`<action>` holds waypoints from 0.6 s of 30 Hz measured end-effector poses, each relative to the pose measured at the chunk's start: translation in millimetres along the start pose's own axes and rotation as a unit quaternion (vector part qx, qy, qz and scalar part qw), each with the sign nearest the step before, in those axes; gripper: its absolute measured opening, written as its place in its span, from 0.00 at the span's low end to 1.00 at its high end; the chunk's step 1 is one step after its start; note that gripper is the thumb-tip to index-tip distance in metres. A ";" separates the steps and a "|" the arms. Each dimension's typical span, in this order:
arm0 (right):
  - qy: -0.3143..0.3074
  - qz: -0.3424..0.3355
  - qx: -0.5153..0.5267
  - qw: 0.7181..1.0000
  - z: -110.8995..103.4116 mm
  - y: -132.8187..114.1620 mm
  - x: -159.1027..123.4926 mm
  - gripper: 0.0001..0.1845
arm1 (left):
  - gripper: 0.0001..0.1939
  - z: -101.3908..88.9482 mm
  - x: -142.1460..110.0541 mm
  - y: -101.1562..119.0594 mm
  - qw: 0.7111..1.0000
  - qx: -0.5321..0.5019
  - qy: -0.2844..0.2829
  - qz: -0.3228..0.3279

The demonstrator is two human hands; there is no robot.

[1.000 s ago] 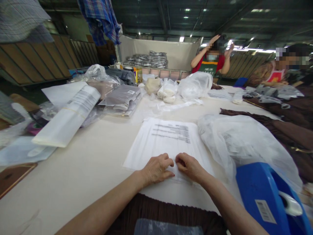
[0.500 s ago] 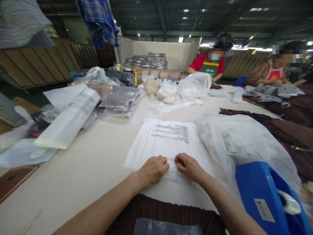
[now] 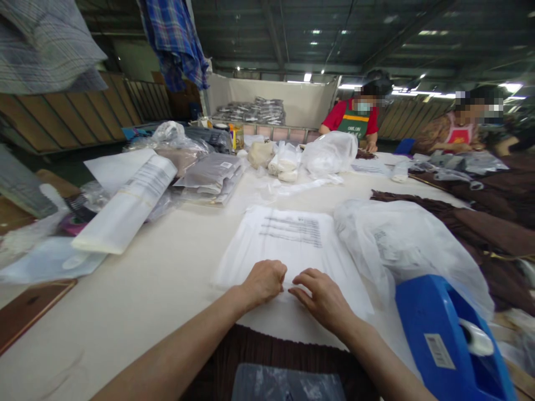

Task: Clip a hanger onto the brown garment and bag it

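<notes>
A stack of flat clear plastic bags with black printed lines lies on the table in front of me. My left hand rests on the stack's near edge with its fingers curled in, pinching the top bag. My right hand lies just right of it, fingers stretched flat toward the left hand and touching the same edge. Under my forearms a brown pleated garment hangs over the table's near edge, with a bagged item on it.
A blue tape dispenser stands at the near right, behind it a crumpled clear bag and brown garments. A roll of bags and packed goods lie at the left. Two people work at the far side.
My right hand has opened from a pinch to flat fingers and slid slightly toward me. My left hand has stayed curled at the bag's edge. The view has shifted a little.
</notes>
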State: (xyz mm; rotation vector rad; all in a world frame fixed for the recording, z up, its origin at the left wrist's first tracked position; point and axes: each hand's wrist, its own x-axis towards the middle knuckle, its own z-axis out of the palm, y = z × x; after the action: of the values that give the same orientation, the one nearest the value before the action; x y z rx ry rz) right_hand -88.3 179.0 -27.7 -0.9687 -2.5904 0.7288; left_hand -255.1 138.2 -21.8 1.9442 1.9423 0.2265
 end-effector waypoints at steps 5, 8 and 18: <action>0.038 0.026 -0.025 0.999 10.4 6.4 3.7 0.10 | 0.15 -4.4 2.5 -5.5 0.998 -0.053 -0.019 -0.024; 0.060 0.003 -0.054 0.997 8.7 5.1 2.0 0.10 | 0.14 -6.7 -1.3 -8.5 0.998 -0.067 -0.010 -0.013; 0.079 -0.064 -0.109 0.989 4.5 0.7 -7.9 0.11 | 0.10 -8.4 -22.6 1.6 0.996 0.050 0.011 0.073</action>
State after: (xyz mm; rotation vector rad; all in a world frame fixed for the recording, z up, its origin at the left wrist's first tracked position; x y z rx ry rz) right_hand -84.0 172.5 -32.5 -0.8687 -2.5999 0.3281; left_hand -257.4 117.2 -10.1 2.1600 1.8583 0.1950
